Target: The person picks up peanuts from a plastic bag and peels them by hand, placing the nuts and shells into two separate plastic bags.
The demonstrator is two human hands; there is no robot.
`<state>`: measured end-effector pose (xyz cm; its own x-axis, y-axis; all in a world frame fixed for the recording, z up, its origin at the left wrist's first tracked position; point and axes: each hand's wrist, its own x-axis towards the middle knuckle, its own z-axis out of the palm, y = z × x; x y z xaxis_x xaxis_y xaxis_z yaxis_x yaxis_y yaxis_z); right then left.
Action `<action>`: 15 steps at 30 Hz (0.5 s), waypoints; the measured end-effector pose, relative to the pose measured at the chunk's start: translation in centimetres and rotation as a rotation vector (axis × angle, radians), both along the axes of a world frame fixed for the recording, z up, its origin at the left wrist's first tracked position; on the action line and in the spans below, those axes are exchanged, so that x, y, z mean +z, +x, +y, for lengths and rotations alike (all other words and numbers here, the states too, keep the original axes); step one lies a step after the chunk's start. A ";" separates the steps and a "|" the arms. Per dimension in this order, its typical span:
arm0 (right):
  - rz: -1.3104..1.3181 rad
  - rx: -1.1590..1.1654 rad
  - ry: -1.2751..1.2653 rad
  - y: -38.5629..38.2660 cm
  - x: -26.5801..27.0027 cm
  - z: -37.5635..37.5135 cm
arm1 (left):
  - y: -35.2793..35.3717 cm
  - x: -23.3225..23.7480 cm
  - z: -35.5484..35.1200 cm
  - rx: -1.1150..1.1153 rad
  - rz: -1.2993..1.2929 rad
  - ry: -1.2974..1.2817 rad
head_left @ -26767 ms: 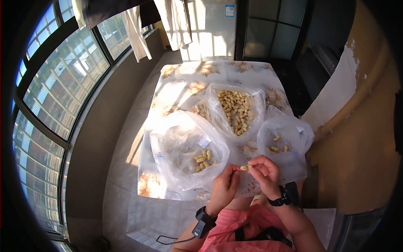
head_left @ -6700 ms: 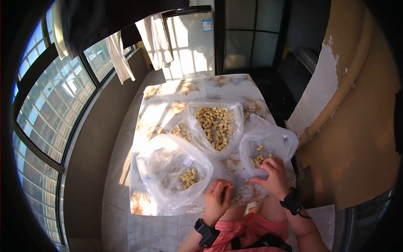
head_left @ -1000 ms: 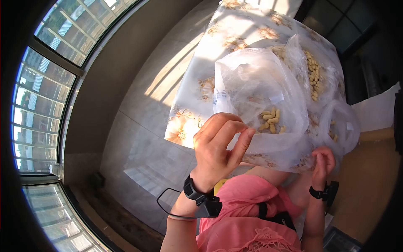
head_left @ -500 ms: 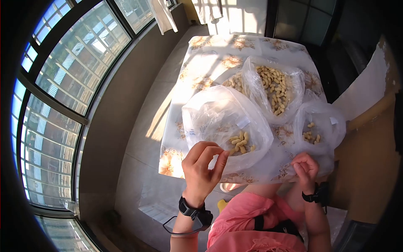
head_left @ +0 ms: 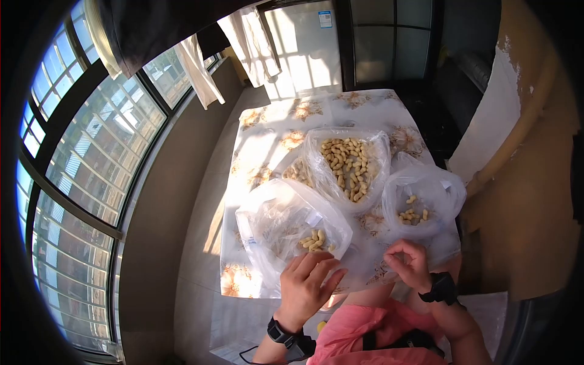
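My left hand hovers at the front edge of the left plastic bag, its fingers apart and nothing visible between them. Inside that bag lies a small pile of peanuts, just beyond my fingertips. My right hand is over the table's front edge, below the right plastic bag, with its thumb and index finger curled close together; whether they hold anything is too small to tell. A few peanuts are in the right bag. The middle bag holds many peanuts.
A flowered cloth covers the table. More peanuts show through plastic left of the middle bag. Barred windows line the left side, and white cloths hang beyond the table. A brown surface stands at the right.
The view has tilted up and shifted, so the table sits lower and further left. My left hand's fingers have spread from a pinch. My right hand has moved nearer to my left.
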<state>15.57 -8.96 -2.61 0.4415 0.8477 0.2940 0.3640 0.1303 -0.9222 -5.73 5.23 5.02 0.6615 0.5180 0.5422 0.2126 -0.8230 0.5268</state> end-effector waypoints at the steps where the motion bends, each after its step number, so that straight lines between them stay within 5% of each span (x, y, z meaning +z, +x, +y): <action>1: -0.012 -0.002 0.020 -0.2 0.4 0.5 | 0.3 -0.4 -1.0 -0.064 -0.013 0.001; 7: -0.311 0.062 0.159 -0.6 7.4 5.9 | 0.8 -4.8 -3.3 -0.201 0.038 -0.087; 15: -0.539 0.037 0.030 3.4 4.6 12.4 | -0.8 -7.5 -2.6 -0.113 0.024 -0.161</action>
